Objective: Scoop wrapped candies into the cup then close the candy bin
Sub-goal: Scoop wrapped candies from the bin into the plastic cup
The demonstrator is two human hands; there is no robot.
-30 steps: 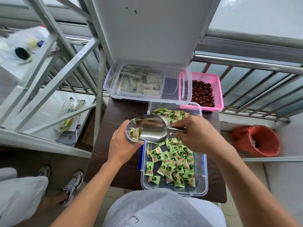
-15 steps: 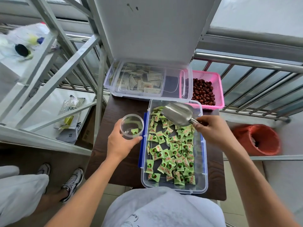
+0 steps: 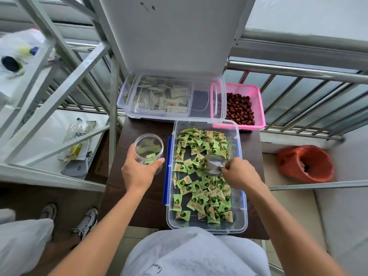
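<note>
An open clear plastic candy bin [image 3: 243, 198] with blue side latches lies on a dark brown table [image 3: 143, 202], holding several green wrapped candies [image 3: 201, 198]. My right hand [image 3: 240, 173] grips the handle of a metal scoop [image 3: 214, 165], whose bowl is down among the candies in the bin's middle. My left hand [image 3: 139, 172] holds a clear plastic cup [image 3: 149, 150] upright just left of the bin, with a few green candies inside. The bin's clear lid [image 3: 173, 98] rests on another container behind it.
Behind the bin a clear box of pale packets [image 3: 159, 98] sits under the lid. A pink basket of red dates [image 3: 256, 108] is at the back right, against metal railings. An orange bin [image 3: 304, 164] stands on the floor to the right. A person's shoes [image 3: 85, 222] are at the left.
The scoop left the cup, swung right over the bin and dropped into the candies. My left hand lowered the cup slightly to the bin's left side.
</note>
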